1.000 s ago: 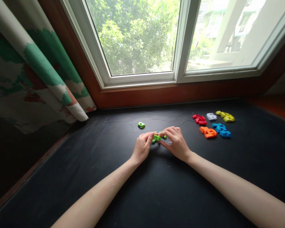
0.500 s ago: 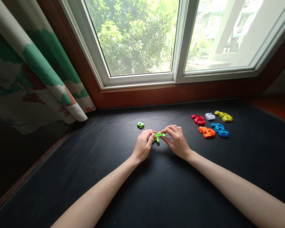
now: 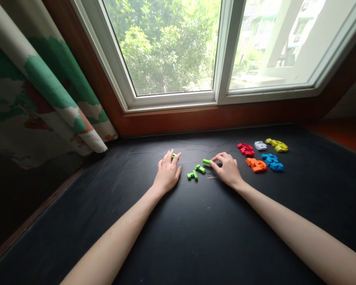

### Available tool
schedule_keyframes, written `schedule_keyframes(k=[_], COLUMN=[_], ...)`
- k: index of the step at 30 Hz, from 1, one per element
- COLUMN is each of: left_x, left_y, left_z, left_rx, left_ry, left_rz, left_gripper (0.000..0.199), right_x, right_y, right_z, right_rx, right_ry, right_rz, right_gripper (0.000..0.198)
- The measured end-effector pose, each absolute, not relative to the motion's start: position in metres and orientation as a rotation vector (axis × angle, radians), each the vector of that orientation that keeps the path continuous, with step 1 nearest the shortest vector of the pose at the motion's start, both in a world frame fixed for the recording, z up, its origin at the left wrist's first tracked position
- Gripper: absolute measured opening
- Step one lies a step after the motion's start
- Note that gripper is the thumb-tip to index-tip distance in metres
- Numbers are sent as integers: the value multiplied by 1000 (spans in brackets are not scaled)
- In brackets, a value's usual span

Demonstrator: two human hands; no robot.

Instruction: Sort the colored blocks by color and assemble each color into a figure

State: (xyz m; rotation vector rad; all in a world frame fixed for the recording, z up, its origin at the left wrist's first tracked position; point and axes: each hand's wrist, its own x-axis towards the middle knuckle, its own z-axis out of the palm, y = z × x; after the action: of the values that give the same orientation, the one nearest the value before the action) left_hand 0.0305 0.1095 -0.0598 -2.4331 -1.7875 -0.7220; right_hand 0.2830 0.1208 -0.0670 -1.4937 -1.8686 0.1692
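Small green plastic puzzle blocks lie in front of me. My right hand point(image 3: 227, 169) pinches a straight green block point(image 3: 207, 162) between thumb and fingertips, low over the black surface. My left hand point(image 3: 167, 172) is open, its fingers spread and the thumb apart. Its fingertips reach over another green block point(image 3: 173, 156), partly hidden by them; I cannot tell how firmly they touch it. Between the hands rest a notched green block point(image 3: 200, 169) and a smaller branched green block point(image 3: 192, 175), close together and untouched.
At the right lie groups of red blocks point(image 3: 246, 149), white blocks point(image 3: 260, 145), yellow blocks point(image 3: 277, 145), orange blocks point(image 3: 256, 164) and blue blocks point(image 3: 272, 162). The black tabletop point(image 3: 178, 237) runs to a window point(image 3: 172, 95). A patterned curtain point(image 3: 62, 91) hangs at the left.
My hands were together on a green piece and have moved apart. The left hand went left to the far green block; the right holds a straight block, with other green blocks lying between them.
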Motion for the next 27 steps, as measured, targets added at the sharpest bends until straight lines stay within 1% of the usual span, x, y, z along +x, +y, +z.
schedule_keyframes(k=[2,4,10,16,22,25,27], left_x=[27,25,25,25,24,22,22], left_y=[113,116,115,114,114,115,116], left_z=[-62,-64,-65,-64,-65,-64,-63], left_rx=[-2424,-2429,-2440,-2403,-2331,-2342,-2385], left_ry=[-1838,-1865,-1817,-1800,-1868,-1880,-1847], left_rz=[-694,-691,-786,-855,-840,-928,-1075], left_gripper=[51,51,34,42,37,31,32], right_x=[282,281,280,280,280,280,280], right_y=[120,119,117,117,117,117,117], right_z=[-67,-67,-65,-64,-64,-64,-63], right_rx=[-1515,-1516,-1518,-1510,-1478,-1458,-1439], right_ry=[-1903,-1921,-1935,-1952,-1945,-1926,-1909], right_rz=[152,132,140,164,160,169,171], right_gripper=[23,22,21,20,21,20,19])
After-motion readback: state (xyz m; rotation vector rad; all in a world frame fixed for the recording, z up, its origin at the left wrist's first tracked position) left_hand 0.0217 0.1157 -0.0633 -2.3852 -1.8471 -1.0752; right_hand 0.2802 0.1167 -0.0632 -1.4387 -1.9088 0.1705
